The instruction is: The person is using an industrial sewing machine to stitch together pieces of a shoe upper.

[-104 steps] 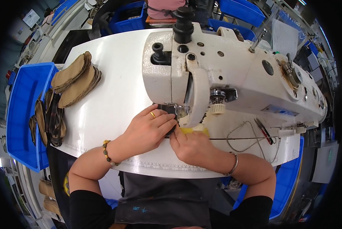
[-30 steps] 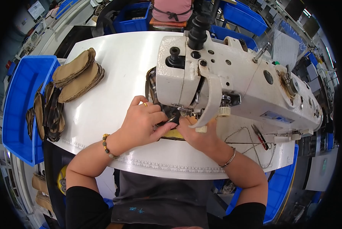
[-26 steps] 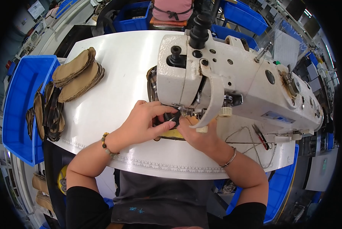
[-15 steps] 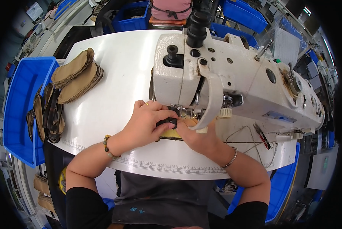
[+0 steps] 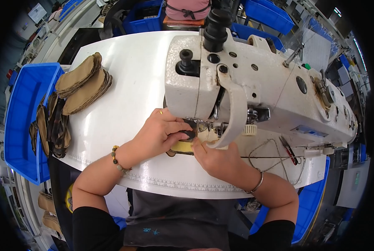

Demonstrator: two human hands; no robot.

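Note:
Under the head of a white sewing machine (image 5: 187, 90), my left hand (image 5: 158, 130) pinches a small dark fabric piece (image 5: 190, 133) between thumb and fingers. My right hand (image 5: 217, 158) is closed at the piece's right edge, its fingertips by the needle area and partly behind the machine's curved white guard. Beneath the hands lies a yellow-topped layered piece (image 5: 181, 147) with a dark edge. Just what the right fingertips grip is hard to see.
Stacks of tan oval fabric pieces (image 5: 84, 90) lie on the white table (image 5: 124, 54) at left. Dark and tan pieces hang over a blue bin (image 5: 22, 121) beside it. Thread snips (image 5: 288, 149) and a loose cord (image 5: 260, 146) lie at right. A ruler strip marks the near edge.
My fingertips have parted slightly, the right hand shifting a little nearer to me and right. More of the dark piece shows between them. The view has shifted slightly.

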